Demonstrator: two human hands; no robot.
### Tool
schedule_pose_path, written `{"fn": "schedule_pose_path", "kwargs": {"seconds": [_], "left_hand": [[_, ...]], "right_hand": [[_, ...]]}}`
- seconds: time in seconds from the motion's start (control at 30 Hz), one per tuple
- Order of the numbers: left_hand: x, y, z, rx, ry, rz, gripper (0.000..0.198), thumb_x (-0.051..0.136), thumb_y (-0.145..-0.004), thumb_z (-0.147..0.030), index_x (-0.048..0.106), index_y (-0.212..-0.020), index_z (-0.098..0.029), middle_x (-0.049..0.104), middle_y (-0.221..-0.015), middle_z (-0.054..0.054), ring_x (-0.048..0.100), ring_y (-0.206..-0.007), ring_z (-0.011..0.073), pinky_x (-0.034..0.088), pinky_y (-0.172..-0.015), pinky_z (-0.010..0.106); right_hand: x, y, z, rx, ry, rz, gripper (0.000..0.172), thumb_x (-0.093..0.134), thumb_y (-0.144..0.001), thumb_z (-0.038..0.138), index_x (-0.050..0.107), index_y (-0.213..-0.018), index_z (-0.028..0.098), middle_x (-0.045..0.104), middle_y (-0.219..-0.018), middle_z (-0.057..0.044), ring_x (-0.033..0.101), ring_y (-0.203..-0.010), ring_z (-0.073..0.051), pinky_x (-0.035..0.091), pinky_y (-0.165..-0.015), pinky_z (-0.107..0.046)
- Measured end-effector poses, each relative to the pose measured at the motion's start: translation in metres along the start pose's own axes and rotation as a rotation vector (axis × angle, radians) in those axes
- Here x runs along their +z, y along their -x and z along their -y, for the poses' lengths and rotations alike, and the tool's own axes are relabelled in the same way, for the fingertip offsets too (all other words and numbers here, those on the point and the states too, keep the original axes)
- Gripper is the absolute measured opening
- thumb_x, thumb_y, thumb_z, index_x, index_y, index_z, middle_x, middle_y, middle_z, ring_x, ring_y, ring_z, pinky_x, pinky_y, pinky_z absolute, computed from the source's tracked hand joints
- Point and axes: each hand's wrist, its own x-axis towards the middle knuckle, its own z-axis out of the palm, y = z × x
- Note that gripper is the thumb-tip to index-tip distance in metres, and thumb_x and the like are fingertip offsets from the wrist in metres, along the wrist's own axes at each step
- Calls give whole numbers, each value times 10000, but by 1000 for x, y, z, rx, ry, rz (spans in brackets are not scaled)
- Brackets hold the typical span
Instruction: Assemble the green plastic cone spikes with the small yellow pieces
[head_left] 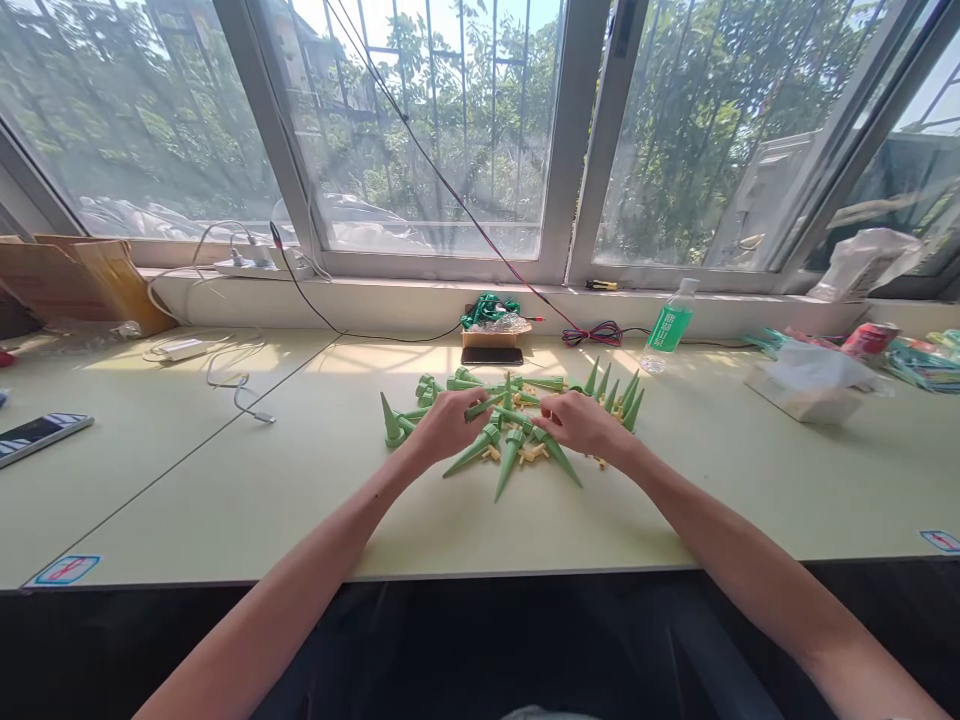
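A heap of green cone-shaped spikes point(510, 440) with small beige parts lies on the pale green table point(300, 470). Both my hands rest in the heap. My left hand point(448, 424) has its fingers curled round one green spike point(481, 407) that points to the right. My right hand point(581, 422) is closed over another green spike point(559, 460) at the right side of the heap. Several spikes point(619, 392) stand upright behind my right hand, and one point(390, 422) stands at the left.
A black phone point(492, 355) and a small box with green parts lie behind the heap. A water bottle point(667, 328), a tissue box point(806, 390), a red can, cables, a power strip point(255, 266) and another phone point(37, 432) are around the table.
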Motion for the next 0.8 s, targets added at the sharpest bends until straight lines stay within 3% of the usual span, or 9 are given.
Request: {"fn": "schedule_pose_path", "kwargs": {"seconds": [0.13, 0.27, 0.47, 0.8], "left_hand": [[0, 3, 1, -20, -33, 112, 189, 619, -857, -370, 679, -855, -191, 647, -674, 16, 532, -532, 139, 388, -543, 249], [1, 5, -2, -21, -42, 206, 189, 636, -830, -379, 681, -820, -195, 608, -593, 13, 554, -524, 169, 382, -520, 253], [9, 7, -1, -44, -43, 188, 215, 613, -841, -409, 657, -838, -199, 563, -548, -4, 557, -534, 184, 386, -512, 253], [8, 8, -5, -45, -23, 204, 264, 573, -883, -436, 666, -855, -191, 518, -529, -22, 484, -488, 149, 360, -490, 240]], "right_hand": [[2, 2, 3, 5, -7, 23, 284, 507, -956, 359, 615, -763, 182, 651, -728, -68, 599, -692, -190, 321, -576, -261], [5, 2, 7, 16, -62, 33, 241, 536, -939, 297, 600, -738, 181, 641, -686, -56, 609, -661, -181, 355, -584, -257], [7, 4, 16, 84, -180, 59, 259, 515, -949, 275, 560, -711, 181, 636, -662, -39, 601, -550, -152, 358, -525, -244], [6, 7, 23, 137, -159, 44, 257, 499, -952, 308, 564, -742, 177, 651, -696, -59, 610, -569, -157, 346, -524, -237]]}}
